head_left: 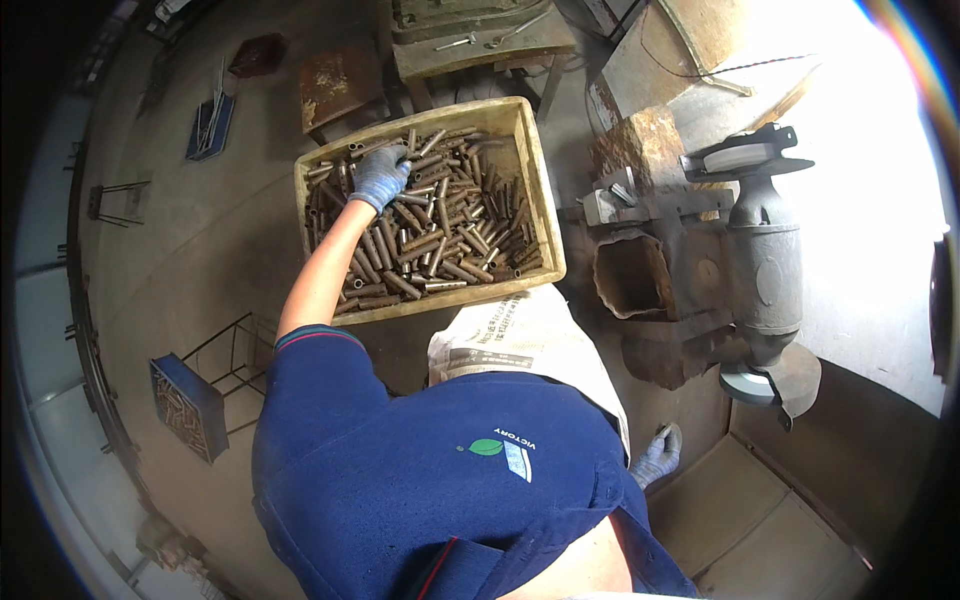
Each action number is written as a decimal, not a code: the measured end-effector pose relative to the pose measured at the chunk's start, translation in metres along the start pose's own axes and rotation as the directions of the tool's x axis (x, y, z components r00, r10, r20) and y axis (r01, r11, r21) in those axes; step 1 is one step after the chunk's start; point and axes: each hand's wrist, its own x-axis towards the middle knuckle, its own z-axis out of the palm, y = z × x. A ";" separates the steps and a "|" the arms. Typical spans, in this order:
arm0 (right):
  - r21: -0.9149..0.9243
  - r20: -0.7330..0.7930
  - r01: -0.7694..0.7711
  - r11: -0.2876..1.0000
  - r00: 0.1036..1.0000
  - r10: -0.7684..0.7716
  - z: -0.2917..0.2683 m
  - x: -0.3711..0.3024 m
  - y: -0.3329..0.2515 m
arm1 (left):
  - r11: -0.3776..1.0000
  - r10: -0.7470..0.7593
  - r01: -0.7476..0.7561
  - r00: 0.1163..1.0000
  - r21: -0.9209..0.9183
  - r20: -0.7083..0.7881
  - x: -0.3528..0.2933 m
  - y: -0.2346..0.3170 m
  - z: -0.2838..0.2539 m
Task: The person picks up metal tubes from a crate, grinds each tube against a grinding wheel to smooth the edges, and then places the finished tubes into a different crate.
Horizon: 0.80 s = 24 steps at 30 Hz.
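Observation:
My left hand (379, 178), in a blue-grey work glove, is down among the metal tubes (440, 215) in the far left part of a yellowish plastic bin (545, 215). Its fingers are curled round a tube at the top of the heap, and their tips are partly hidden. Short, brown and dull grey, the tubes lie jumbled in all directions. Low by my right side, well apart from the bin, is my right hand (657, 457), gloved alike. Its fingers are bent together, and whatever they may hold cannot be made out.
A bench grinder on a pedestal (768, 270) stands to the right, beside a rusty square metal duct (632, 277). Beyond the bin is a workbench (480, 55) with tools. At left, a blue tray of small parts (190, 410) rests on a wire stand. A pale apron (520, 335) covers my lap.

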 end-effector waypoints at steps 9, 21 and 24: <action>0.117 0.035 0.004 0.993 0.999 -0.008 0.014 -0.021 -0.028 | 0.708 0.214 -0.457 0.865 0.538 0.453 0.053 0.060 0.027; 0.121 0.008 -0.067 0.990 0.998 0.067 0.007 -0.044 -0.010 | 0.634 0.129 -0.537 0.783 0.557 0.608 0.057 0.064 0.019; 0.142 0.018 -0.025 0.990 1.000 0.022 0.003 -0.045 -0.008 | 0.608 0.115 -0.540 0.785 0.582 0.609 0.052 0.066 0.010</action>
